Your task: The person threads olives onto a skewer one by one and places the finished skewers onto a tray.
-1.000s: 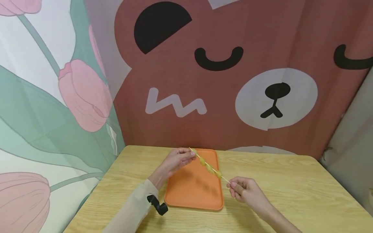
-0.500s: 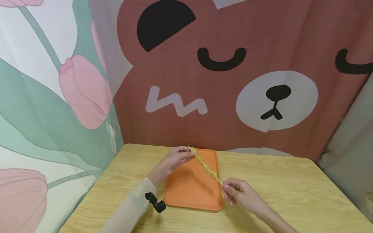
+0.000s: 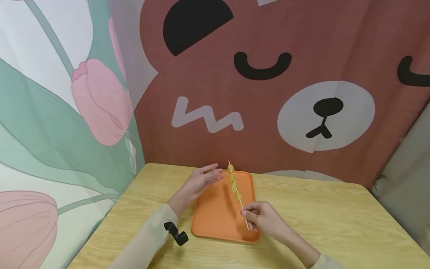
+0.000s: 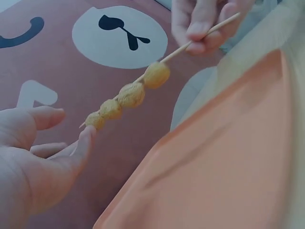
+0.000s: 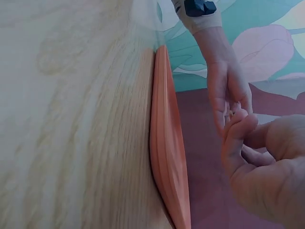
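A thin wooden skewer [image 3: 241,205] carries several yellow-green round pieces [image 3: 231,178], whose kind I cannot tell. My right hand [image 3: 267,220] pinches its bare lower end between thumb and fingers, and the skewer slants up over the orange tray [image 3: 211,216]. Left of the pointed tip, my left hand [image 3: 199,182] has its fingers extended and apart from the skewer in the head view. Seen from the left wrist, the left thumb [image 4: 78,150] lies close to the piece at the tip [image 4: 95,120]. In the right wrist view, my right hand [image 5: 267,162] hides most of the skewer.
The tray lies flat on a light wooden table [image 3: 319,216]. A brown bear-print curtain [image 3: 258,142] hangs behind the table, and a tulip-print curtain [image 3: 33,112] hangs along its left. A black wrist mount [image 3: 176,233] sits on the left sleeve.
My left hand has let go of the skewer's tip end and straightened its fingers. The right hand has moved left over the tray's edge, and the skewer stands steeper.
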`<state>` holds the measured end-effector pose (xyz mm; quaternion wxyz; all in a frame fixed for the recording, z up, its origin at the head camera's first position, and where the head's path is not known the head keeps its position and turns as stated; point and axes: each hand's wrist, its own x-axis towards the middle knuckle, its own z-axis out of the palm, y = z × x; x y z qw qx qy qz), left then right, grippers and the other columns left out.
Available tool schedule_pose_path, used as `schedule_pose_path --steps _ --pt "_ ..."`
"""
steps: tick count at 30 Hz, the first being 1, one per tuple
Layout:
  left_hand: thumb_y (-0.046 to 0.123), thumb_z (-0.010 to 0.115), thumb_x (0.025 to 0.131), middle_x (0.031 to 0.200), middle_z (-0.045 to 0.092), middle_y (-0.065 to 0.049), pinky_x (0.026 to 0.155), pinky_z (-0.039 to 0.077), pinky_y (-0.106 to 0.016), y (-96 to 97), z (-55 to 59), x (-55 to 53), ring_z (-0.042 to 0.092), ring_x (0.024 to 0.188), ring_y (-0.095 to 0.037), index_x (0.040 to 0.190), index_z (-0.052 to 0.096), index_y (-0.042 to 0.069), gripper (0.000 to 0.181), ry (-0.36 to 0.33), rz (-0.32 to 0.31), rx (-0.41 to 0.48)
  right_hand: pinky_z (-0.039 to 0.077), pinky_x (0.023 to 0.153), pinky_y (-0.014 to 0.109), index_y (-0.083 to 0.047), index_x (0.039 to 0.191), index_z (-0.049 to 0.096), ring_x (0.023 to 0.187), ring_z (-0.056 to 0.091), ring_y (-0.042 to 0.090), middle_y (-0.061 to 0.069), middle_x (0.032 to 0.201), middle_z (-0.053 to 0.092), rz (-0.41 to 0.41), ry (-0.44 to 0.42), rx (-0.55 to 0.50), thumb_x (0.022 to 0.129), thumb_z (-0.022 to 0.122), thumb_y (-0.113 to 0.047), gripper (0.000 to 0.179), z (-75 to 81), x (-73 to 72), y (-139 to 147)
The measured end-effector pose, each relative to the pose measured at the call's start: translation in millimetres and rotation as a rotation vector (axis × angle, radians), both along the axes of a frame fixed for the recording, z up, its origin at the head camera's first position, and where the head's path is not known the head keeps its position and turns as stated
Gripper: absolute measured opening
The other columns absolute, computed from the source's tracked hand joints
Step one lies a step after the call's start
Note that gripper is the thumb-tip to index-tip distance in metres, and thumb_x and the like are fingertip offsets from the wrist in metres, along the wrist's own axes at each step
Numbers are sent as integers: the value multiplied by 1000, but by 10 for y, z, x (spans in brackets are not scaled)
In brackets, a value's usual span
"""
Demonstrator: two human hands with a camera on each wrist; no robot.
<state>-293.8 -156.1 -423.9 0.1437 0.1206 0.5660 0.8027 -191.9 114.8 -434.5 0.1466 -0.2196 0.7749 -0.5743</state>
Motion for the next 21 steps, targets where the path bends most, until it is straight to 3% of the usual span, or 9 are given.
schedule_pose_path --steps 6,10,15,21 --pt "11 57 106 141 55 -27 111 38 -49 -86 -53 127 53 130 -41 145 51 -3 42 57 -33 -90 52 53 25 12 105 69 58 59 18 13 68 64 -113 -34 -27 103 62 -8 22 -118 -92 -49" --pt "12 57 106 139 56 -27 111 38 -50 -140 -26 192 52 129 -43 143 55 -1 39 68 -46 -120 52 53 23 14 101 68 58 59 17 12 68 63 -161 -79 -31 102 61 -3 18 -170 -110 -34" --pt "15 58 106 133 63 -21 112 35 -54 -170 -7 187 60 123 -37 142 58 3 38 56 -42 -164 51 52 22 14 100 68 59 58 14 11 68 62 -163 -123 -40 102 58 0 17 -199 -124 -10" --pt "18 56 107 130 65 -18 109 39 -55 -186 -139 184 55 125 -46 141 59 2 38 77 -42 -218 52 52 23 11 96 70 58 59 14 10 67 62 -111 -122 0 103 60 -4 19 -251 -147 -8"
